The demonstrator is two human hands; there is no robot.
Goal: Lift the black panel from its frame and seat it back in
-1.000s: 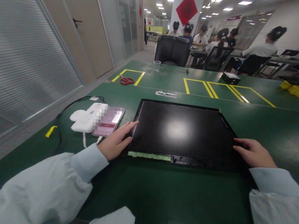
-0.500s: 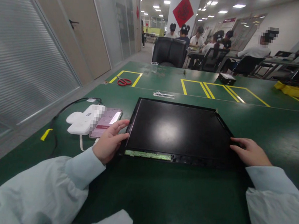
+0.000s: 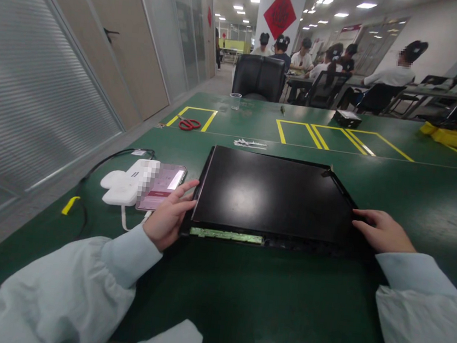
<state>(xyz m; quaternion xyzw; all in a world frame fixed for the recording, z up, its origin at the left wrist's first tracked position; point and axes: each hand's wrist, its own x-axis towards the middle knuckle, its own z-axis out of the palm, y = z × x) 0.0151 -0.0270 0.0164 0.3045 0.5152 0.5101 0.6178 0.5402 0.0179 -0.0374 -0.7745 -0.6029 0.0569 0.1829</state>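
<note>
In the head view a dark, glossy LCD screen panel [image 3: 275, 193] lies tilted over a black frame [image 3: 344, 191], its far-left part raised a little above the rim. A green circuit strip [image 3: 226, 235] shows along the near edge. My left hand [image 3: 167, 218] holds the left edge of the panel between thumb and fingers. On the right edge my right hand [image 3: 382, 231] is closed in a pinch; its fingertips are partly hidden, and whether it grips panel, frame or both is unclear.
A phone [image 3: 164, 186] and white charger [image 3: 127, 187] with a cable lie left of my left hand. Farther off are red-handled scissors [image 3: 189, 124], white strips [image 3: 250, 144], a clear cup [image 3: 235, 101] and a black box [image 3: 347, 118]. People sit at tables behind.
The screen panel has risen at its far and left edges and sits askew over the frame, with a gap at the far-right corner. Both hands stay almost in place.
</note>
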